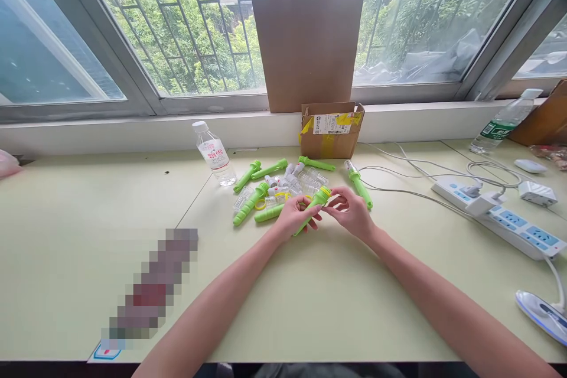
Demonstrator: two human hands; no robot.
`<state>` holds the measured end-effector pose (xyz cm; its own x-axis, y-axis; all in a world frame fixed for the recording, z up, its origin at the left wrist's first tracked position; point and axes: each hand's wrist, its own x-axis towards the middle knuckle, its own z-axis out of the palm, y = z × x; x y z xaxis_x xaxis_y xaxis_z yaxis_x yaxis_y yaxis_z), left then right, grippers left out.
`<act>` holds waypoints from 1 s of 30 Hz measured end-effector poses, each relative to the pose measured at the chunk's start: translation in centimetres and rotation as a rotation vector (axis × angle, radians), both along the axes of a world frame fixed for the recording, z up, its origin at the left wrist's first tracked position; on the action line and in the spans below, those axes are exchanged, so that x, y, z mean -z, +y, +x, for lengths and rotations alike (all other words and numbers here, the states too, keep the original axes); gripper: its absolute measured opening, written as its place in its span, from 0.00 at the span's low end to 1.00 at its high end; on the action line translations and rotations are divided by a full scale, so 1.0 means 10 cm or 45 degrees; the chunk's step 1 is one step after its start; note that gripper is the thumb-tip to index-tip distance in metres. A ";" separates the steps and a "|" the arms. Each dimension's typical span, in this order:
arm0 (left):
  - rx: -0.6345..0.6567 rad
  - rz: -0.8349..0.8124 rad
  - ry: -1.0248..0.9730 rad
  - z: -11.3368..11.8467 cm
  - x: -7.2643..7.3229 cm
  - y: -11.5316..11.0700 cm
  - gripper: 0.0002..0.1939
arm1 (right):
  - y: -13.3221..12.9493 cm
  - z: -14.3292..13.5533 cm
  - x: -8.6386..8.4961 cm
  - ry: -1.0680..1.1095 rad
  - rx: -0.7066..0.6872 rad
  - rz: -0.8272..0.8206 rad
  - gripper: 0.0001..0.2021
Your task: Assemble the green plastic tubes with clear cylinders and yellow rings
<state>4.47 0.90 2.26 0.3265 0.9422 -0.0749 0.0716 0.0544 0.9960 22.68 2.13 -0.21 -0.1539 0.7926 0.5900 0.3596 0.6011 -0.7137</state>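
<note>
Between hands (292, 215), green tube (321, 196) partly hidden.

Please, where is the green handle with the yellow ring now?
In the head view, slightly right of centre, the green handle is in the left hand, its ringed end beside the right hand.

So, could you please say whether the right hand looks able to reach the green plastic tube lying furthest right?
Probably yes: that tube lies close beside the right hand, nothing visible between, though its fingers are at the yellow-ringed green plastic tube.
</note>
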 end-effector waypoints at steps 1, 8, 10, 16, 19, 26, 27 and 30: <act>0.005 0.002 0.000 0.00 0.00 0.00 0.20 | 0.00 0.00 0.00 -0.007 -0.001 0.003 0.17; 0.077 0.040 0.024 0.00 0.02 0.01 0.21 | 0.01 0.00 0.06 0.016 0.055 -0.027 0.15; 0.091 0.044 0.035 0.00 0.01 0.01 0.22 | 0.01 0.01 0.07 0.028 0.060 -0.040 0.15; 0.158 0.039 0.044 -0.01 0.00 0.03 0.23 | 0.01 0.03 0.07 0.039 0.078 -0.048 0.15; 0.181 0.071 0.037 -0.02 0.02 0.04 0.22 | 0.02 0.03 0.07 0.044 0.074 -0.065 0.15; 0.153 0.075 0.086 -0.02 0.01 0.02 0.20 | -0.02 -0.02 0.04 0.146 0.013 -0.079 0.14; 0.149 0.072 0.085 -0.02 0.01 0.02 0.19 | -0.03 -0.03 0.03 0.152 0.011 -0.081 0.14; 0.116 0.043 0.050 -0.02 0.01 0.00 0.20 | -0.07 -0.05 0.01 0.172 0.014 -0.079 0.11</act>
